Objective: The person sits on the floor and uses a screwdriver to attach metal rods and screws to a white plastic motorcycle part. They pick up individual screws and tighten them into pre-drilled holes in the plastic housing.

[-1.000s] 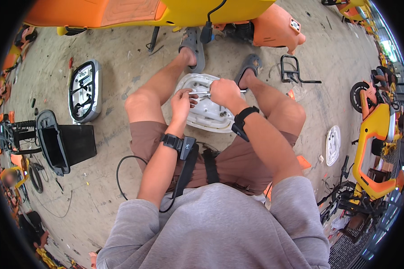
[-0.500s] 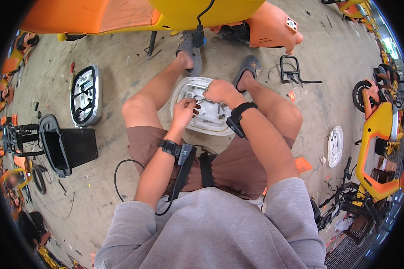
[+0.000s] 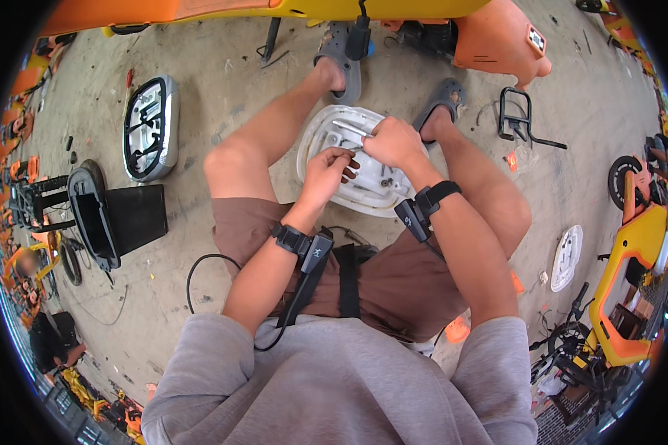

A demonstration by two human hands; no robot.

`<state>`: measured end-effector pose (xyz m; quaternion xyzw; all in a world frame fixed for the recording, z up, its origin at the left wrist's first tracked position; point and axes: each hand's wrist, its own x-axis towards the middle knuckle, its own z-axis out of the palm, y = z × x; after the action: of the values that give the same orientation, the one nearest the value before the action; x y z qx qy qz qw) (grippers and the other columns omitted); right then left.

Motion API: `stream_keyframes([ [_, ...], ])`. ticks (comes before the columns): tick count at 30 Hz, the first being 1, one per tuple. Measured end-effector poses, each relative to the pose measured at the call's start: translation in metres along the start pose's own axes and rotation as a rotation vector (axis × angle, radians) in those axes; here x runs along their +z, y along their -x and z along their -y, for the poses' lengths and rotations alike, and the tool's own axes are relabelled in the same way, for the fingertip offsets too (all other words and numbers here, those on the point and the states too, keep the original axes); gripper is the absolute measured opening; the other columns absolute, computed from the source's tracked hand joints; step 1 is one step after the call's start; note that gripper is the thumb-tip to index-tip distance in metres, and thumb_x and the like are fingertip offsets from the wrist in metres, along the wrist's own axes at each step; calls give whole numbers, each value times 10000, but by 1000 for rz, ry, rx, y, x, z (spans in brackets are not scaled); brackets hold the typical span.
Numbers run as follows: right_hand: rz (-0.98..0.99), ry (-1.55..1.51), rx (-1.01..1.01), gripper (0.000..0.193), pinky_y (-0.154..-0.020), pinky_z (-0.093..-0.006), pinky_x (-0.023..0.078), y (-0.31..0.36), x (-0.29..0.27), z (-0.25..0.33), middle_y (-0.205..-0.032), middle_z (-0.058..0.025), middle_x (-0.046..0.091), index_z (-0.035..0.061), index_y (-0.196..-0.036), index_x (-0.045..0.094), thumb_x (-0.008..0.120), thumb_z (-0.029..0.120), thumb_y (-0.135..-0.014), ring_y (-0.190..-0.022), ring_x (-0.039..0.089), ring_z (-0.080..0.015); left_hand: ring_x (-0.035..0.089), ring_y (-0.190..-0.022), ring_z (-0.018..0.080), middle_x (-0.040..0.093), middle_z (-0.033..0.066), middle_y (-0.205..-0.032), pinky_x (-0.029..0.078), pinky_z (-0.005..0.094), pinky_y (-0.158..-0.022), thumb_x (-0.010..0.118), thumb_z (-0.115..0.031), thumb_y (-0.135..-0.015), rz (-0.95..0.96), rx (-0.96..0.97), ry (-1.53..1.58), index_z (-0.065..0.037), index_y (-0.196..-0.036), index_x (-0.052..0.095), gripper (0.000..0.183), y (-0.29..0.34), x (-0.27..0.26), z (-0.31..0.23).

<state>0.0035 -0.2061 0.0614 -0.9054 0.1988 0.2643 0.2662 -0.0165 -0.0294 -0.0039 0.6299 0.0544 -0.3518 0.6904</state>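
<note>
Grey shirt [image 3: 334, 386], brown shorts [image 3: 404, 285], black wristbands [image 3: 288, 237]

Your right grip [image 3: 395, 142] hides 1 end of the metal rod [image 3: 355, 129]; anything in your left grip [image 3: 329, 173] is too small to tell. The top edge cuts off the yellow-and-orange scooter [image 3: 304, 7].

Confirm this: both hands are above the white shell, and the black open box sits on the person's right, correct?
No: the head view shows the black open box on the person's left. The left hand and right hand are indeed above the white shell.
</note>
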Motion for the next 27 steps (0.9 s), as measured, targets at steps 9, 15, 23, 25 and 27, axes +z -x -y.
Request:
stream_keyframes([
  [9,-69,-120,121,342,-825,-418,528,8,-2,7,-959,-240,693,-3,-859,733,580,239,-673,-925,667,-387,631,-738,165,677,122,-946,491,280,-670,485,-100,-956,-17,-120,120,22,-1108,576,215,-4,1,-6],
  [15,-55,-104,-139,407,-810,-382,520,-8,1,-14,-873,-193,715,19,-861,749,654,408,-789,-877,684,-328,618,-732,166,664,115,-928,482,285,-669,476,-131,-963,-43,-120,147,23,-1099,564,224,-4,-6,-1],
  [23,263,-461,-227,394,-667,-355,471,-5,29,1,-684,-97,655,-16,-752,686,699,373,-817,-670,596,-191,620,-712,159,659,85,-886,488,289,-652,484,-161,-970,-82,-95,206,-11,-1030,591,194,-3,-10,1],
  [25,206,-436,-193,394,-661,-368,472,-4,36,10,-684,-122,644,-30,-774,684,691,361,-822,-650,589,-224,614,-713,165,648,85,-887,491,300,-661,476,-165,-977,-120,-98,238,-14,-1019,585,191,-2,-14,1],
  [27,72,-330,-281,381,-656,-414,484,-3,40,13,-715,-185,639,-10,-811,701,695,371,-812,-649,600,-325,612,-710,167,649,85,-881,493,302,-662,476,-169,-978,-161,-96,264,-16,-1021,584,192,-1,-16,-1],
])
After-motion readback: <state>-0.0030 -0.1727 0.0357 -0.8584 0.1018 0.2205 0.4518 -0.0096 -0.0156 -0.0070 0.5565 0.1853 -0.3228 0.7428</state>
